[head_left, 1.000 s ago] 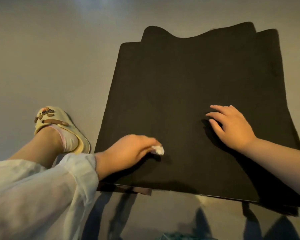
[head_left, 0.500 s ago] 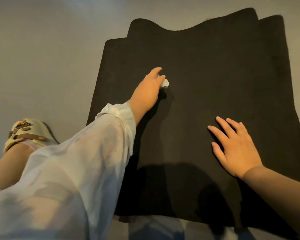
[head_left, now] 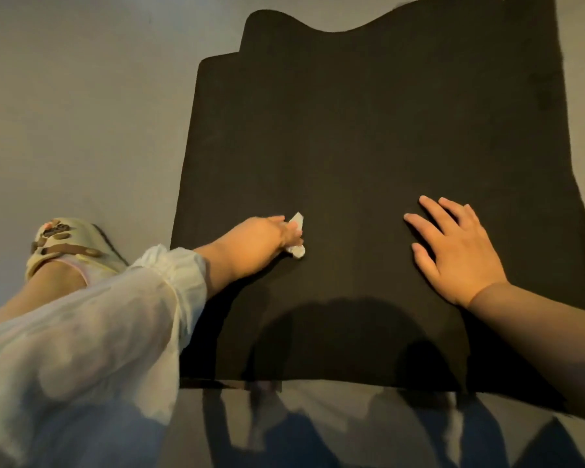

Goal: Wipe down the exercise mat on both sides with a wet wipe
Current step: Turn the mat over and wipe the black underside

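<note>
Head view: showed the exercise mat (head_left: 368, 146) spread flat on the grey floor (head_left: 81, 96), dark, matte, faintly napped like felt or foam. Looked doubled at the far end, where 1 wavy edge rose behind a square corner. Lay with its near edge close to the camera, crossed by shadows.

Found the left hand (head_left: 257, 239) low on the mat's left half, fingers curled round a small crumpled wet wipe (head_left: 297, 238), white and wadded, pressed to the surface. Grip clamped on the wipe, wrist in a loose, sheer white sleeve (head_left: 115, 315).

Found the right hand (head_left: 460, 251) flat on the mat's right half, fingers straight and spread, grip apart, holding nothing, seemingly pinning the sheet against sliding.

Saw a cream sandal (head_left: 65, 244) with brown studs on the floor just left of the mat, apart from it.

Judged as mid-wipe on the upward face; underside apparently not yet reached. Judged the next move to call for steady pressure along a fresh lane, wipe kept bunched under the fingertips, the right palm braced so the light mat neither creeps nor rucks. Could drag on the nap, given so small a wad.
</note>
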Demonstrator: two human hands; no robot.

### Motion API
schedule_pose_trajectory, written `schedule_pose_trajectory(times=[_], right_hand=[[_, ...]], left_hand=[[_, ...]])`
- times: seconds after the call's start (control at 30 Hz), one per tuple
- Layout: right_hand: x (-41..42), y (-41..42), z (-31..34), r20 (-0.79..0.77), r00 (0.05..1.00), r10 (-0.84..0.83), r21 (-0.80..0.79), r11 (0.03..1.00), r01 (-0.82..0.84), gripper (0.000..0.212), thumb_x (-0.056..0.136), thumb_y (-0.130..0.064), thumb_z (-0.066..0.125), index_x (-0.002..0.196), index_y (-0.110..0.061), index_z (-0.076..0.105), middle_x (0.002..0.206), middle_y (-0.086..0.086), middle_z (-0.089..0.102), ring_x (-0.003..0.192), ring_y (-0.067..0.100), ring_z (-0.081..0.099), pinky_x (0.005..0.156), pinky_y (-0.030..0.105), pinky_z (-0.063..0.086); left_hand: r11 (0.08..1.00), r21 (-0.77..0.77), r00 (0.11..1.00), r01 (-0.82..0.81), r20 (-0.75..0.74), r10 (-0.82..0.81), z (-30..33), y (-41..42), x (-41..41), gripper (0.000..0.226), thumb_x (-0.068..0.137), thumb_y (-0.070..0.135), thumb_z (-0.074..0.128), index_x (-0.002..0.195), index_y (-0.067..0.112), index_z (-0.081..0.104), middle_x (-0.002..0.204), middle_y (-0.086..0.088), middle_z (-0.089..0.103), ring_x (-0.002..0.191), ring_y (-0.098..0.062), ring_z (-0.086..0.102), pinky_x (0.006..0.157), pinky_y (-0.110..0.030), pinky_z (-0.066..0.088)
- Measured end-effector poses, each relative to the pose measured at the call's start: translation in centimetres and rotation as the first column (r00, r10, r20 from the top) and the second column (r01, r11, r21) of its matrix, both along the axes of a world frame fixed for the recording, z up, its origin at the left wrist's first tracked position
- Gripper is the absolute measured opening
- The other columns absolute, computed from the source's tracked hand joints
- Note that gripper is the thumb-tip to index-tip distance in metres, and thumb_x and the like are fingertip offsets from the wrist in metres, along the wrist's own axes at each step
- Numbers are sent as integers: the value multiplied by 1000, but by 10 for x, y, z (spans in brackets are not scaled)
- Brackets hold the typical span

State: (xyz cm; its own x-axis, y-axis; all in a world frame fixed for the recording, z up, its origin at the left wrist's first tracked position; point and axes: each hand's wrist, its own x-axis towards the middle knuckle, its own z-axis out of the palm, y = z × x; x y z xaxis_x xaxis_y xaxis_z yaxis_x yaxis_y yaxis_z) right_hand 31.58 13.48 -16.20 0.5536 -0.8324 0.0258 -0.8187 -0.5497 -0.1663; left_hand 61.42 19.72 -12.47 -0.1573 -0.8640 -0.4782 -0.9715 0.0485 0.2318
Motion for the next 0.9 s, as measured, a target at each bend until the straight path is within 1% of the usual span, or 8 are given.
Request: schedule_pose_trajectory(times=[0.1,0.27,0.4,0.47,0.6,0.7,0.8,0.9], right_hand=[[0,1,1,-18,1000,-5,27,1000,5,45,92,-32,46,135,-20,50,147,11,38,136,35,29,113,51,17],[0,4,3,-15,1000,-2,34,999,2,46,92,-33,41,136,-20,48,149,10,36,137,35,28,114,50,15],[0,3,3,-25,1000,-5,42,999,6,47,93,-34,39,137,-22,47,150,8,35,138,33,26,114,49,14],[1,4,3,-33,999,-7,47,999,9,47,94,-35,38,138,-23,46,150,7,34,139,32,25,115,49,14],[1,4,4,-14,1000,-4,48,999,5,46,93,-33,41,137,-22,48,149,8,36,138,33,27,114,49,14],[1,5,3,13,1000,-3,33,999,3,43,93,-32,44,135,-20,50,147,10,39,136,34,30,114,50,16],[1,6,3,47,999,-6,23,1000,5,50,90,-38,32,131,-19,54,144,11,44,133,35,35,112,51,19],[2,5,2,49,999,4,7,1000,-4,53,88,-39,29,129,-18,56,142,11,46,131,35,38,111,51,21]], left_hand=[[995,70,993,69,-100,-62,1,58,-10,59,90,43,29,137,13,47,149,-6,37,138,-22,29,109,-25,17],[954,197,971,224,-131,-201,-5,114,-24,54,92,39,30,128,9,56,137,-12,49,128,-24,42,108,-37,30],[944,246,919,220,-376,-116,12,107,-24,19,94,27,54,105,26,69,108,15,63,101,9,55,94,-11,40],[949,222,863,223,-498,-86,29,96,-29,19,94,25,53,104,26,69,106,17,65,100,10,57,95,-10,40],[963,-232,887,139,-403,-225,42,23,-37,24,90,24,56,104,13,72,109,0,69,105,-3,58,94,-7,35],[912,-404,914,-73,-393,-101,39,-42,-42,20,88,5,56,99,2,72,106,-10,70,107,-17,61,93,-3,32],[854,-401,929,-330,-299,219,22,-94,-45,36,93,-2,46,127,4,57,135,-13,52,129,-23,44,105,-7,18],[890,-316,944,-329,-98,314,4,-122,-47,43,96,3,41,138,10,45,144,-12,41,135,-27,35,107,-27,25]])
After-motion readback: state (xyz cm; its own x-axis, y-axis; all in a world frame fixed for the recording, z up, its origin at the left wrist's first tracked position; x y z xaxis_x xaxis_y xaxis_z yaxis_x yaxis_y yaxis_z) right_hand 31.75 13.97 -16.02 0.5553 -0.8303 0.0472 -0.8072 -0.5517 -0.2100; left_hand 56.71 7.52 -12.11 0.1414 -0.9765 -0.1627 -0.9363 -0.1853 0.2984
